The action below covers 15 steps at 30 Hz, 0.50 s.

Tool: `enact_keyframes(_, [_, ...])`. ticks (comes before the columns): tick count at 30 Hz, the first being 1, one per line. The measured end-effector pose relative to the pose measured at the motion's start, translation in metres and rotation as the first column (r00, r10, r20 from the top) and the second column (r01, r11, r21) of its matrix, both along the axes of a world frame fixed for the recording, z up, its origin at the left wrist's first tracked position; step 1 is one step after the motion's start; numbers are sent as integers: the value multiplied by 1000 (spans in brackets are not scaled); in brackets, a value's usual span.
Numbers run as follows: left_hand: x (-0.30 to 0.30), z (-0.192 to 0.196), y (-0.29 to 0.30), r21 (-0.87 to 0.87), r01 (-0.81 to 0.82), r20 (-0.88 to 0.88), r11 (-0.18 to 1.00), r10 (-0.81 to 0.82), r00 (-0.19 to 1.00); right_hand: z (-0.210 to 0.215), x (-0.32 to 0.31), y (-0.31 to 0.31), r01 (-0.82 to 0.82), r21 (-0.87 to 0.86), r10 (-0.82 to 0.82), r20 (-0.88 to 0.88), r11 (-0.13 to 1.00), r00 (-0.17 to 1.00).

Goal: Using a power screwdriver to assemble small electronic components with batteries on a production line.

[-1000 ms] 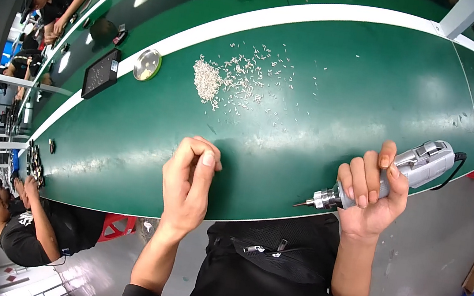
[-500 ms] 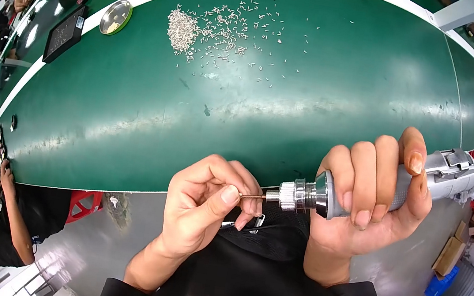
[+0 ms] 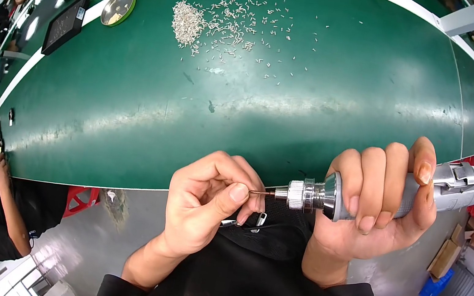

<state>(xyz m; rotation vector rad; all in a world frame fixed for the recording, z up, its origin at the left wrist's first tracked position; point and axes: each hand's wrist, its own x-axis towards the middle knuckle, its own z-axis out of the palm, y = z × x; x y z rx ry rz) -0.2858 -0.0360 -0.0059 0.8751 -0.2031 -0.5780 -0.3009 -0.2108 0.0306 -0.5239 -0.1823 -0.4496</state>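
My right hand (image 3: 374,201) wraps round the grey barrel of an electric screwdriver (image 3: 407,198), which lies level with its silver collar (image 3: 303,194) pointing left. A thin, copper-coloured bit (image 3: 264,192) runs out of the collar. At the bit's tip, my left hand (image 3: 203,201) is closed in a pinch of thumb and forefinger. Whatever sits between those fingertips is hidden. Both hands hover at the near edge of the green table (image 3: 131,112). Farther off on it lies a heap of tiny whitish pins (image 3: 187,23), with many more scattered to its right.
A round shallow dish (image 3: 118,8) with a green rim and a black tray (image 3: 65,28) rest at the far left. A small black part (image 3: 11,116) lies near the left end. Beyond the left end sits a co-worker in black (image 3: 6,214). Cardboard boxes (image 3: 447,251) stand at the right.
The screwdriver and my right hand have shifted slightly right and down. More of the bit shows beside my left fingertips, which stay pinched in nearly the same place.
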Motion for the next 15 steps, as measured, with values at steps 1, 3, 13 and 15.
enact_keyframes(1, [-1,1,0,82,-49,39,995,46,998,-1,0,0,-2,1,2,-1,1000,1000])
enact_keyframes(3, [-3,0,-2,163,-102,79,981,90,993,-4,1,0,5,-41,-5,-6,999,1000])
enact_keyframes(13, [6,-16,-12,418,-397,635,817,50,771,-22,10,-3,38,31,-36,-74,999,997])
enact_keyframes(15, [12,-16,-12,422,-362,686,831,-32,727,-23,12,-5,47,71,-40,-95,996,995])
